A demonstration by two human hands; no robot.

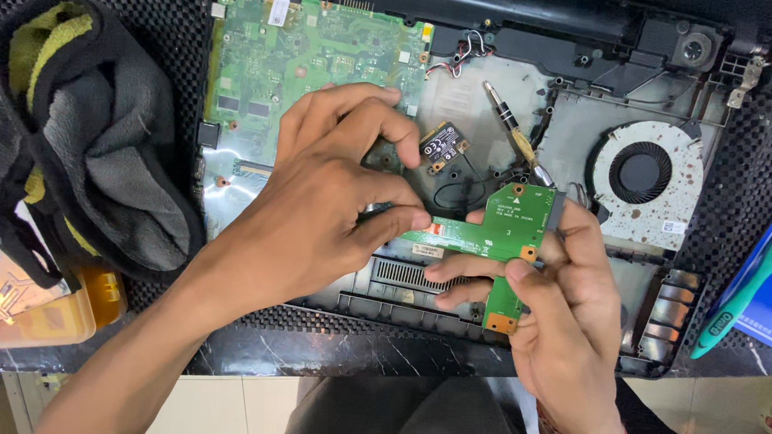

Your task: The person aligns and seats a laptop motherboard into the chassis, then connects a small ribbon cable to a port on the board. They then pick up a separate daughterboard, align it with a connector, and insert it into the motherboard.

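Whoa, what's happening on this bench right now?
A person has an opened laptop chassis on a dark mat. The right hand holds a small green circuit board above it, while the left hand pinches the board's left end. The green mainboard and a dusty cooling fan sit exposed in the chassis, a screwdriver bit lies inside, and a grey cloth is to the left.

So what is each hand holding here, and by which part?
The right hand holds a small green circuit board by its right edge and lower tab. The left hand pinches the board's left strip end between thumb and fingers.
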